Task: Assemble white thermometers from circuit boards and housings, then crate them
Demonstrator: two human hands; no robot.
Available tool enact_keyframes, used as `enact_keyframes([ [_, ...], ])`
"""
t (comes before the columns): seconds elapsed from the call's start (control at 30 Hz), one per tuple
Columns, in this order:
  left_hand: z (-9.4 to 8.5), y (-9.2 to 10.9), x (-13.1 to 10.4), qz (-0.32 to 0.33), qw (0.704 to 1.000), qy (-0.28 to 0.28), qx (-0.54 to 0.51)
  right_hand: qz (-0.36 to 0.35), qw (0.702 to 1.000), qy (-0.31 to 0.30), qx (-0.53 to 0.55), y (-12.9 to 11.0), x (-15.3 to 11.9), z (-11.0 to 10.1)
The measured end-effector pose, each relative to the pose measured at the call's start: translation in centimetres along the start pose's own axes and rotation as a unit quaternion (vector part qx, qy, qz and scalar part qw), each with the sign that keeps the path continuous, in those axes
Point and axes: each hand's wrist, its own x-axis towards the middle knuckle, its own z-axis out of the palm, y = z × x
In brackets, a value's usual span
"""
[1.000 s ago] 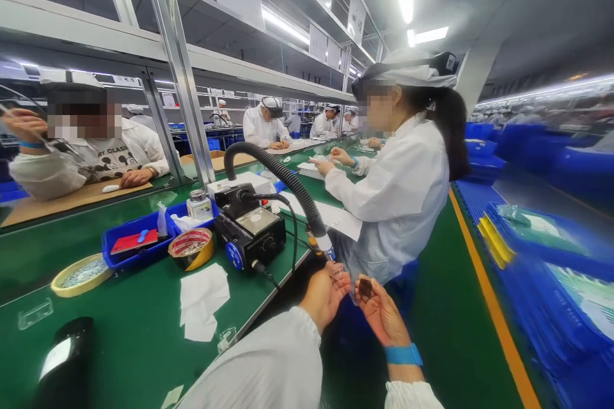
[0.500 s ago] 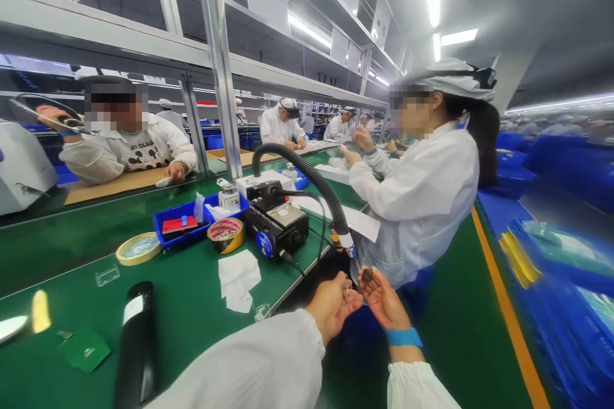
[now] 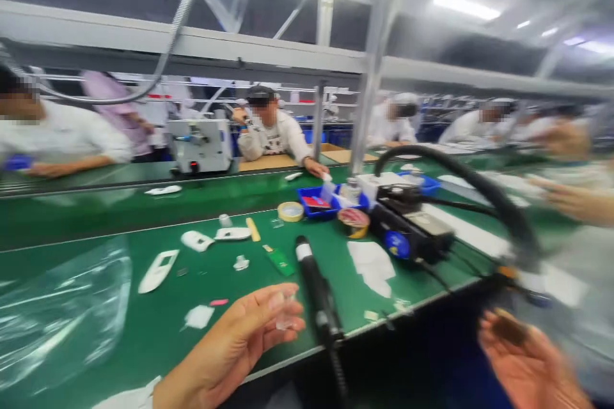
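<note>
My left hand (image 3: pixel 252 332) is over the front part of the green bench, its thumb and fingers closed on a small clear plastic piece (image 3: pixel 286 318). My right hand (image 3: pixel 530 358), smeared by motion, is at the lower right beyond the bench edge. It holds a small dark flat piece (image 3: pixel 509 330); what this piece is cannot be made out. Just right of my left hand lies a black electric screwdriver (image 3: pixel 316 291). A green circuit board (image 3: pixel 279 261) is beyond my left hand, and white plastic shells (image 3: pixel 159 270) lie to its left.
A clear plastic bag (image 3: pixel 71 307) covers the bench's left. Further back are blue trays (image 3: pixel 311 193), tape rolls (image 3: pixel 290 211) and a black device (image 3: pixel 407 236) under a flexible black hose (image 3: pixel 480 182). White paper (image 3: pixel 371 265) lies near the edge. Co-workers sit across and at the right.
The view has swung left, showing more of the bench. My hands, close together before, are now wide apart, the left one over the bench with the clear piece.
</note>
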Motion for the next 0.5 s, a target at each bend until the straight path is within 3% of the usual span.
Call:
enact_keyframes([
  [0.07,-2.3,-0.5,-1.5,0.041,0.999,0.021,-0.025,0.037,0.999,-0.011,0.002,0.5,-3.6,4.9],
  [0.17,-4.7,-1.0,-3.2,0.103,0.992,0.054,-0.056,0.052,0.979,-0.186,-0.062,1.4,-9.5,13.0],
  [0.27,-6.2,-1.2,-4.5,0.154,0.983,0.078,-0.063,-0.019,0.926,-0.352,-0.135,2.7,-14.2,19.4],
  [0.37,-7.6,-1.1,-5.6,0.187,0.976,0.095,-0.052,-0.104,0.875,-0.442,-0.169,4.0,-16.6,22.7],
  [0.5,-9.1,-0.9,-6.4,0.214,0.971,0.099,-0.052,-0.150,0.835,-0.488,-0.203,5.0,-17.8,24.4],
])
